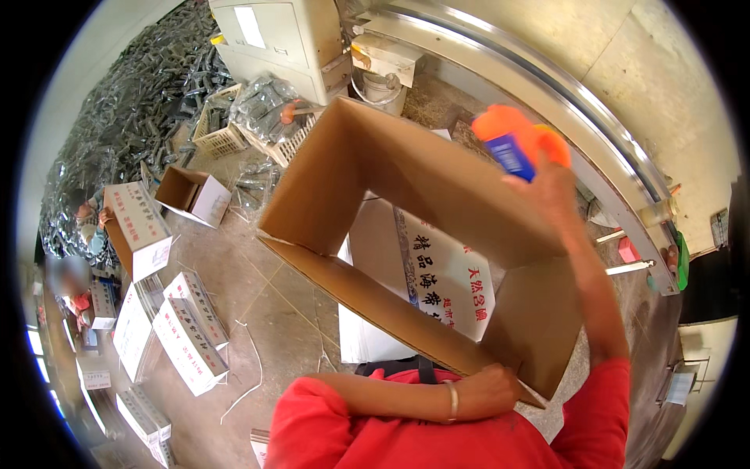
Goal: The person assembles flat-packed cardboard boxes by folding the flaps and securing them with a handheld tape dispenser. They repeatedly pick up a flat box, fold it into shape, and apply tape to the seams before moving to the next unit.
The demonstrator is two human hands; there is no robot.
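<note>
Bare concrete floor [273,313], strewn with sealed white cartons [187,332], one open empty box [193,195], white plastic crates [223,137], loose strapping strips [248,375] and heaped clear-wrapped packets [133,109].

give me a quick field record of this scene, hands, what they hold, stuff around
left hand: grips the near lower edge of the open cardboard box
right hand: raised at the box's far edge, holding an orange tape dispenser
box state: open through, brown inside, held up and tilted
below box: flat white printed cartons
floor at left: closed white cartons, one open small box
far left: heap of clear packets
</note>
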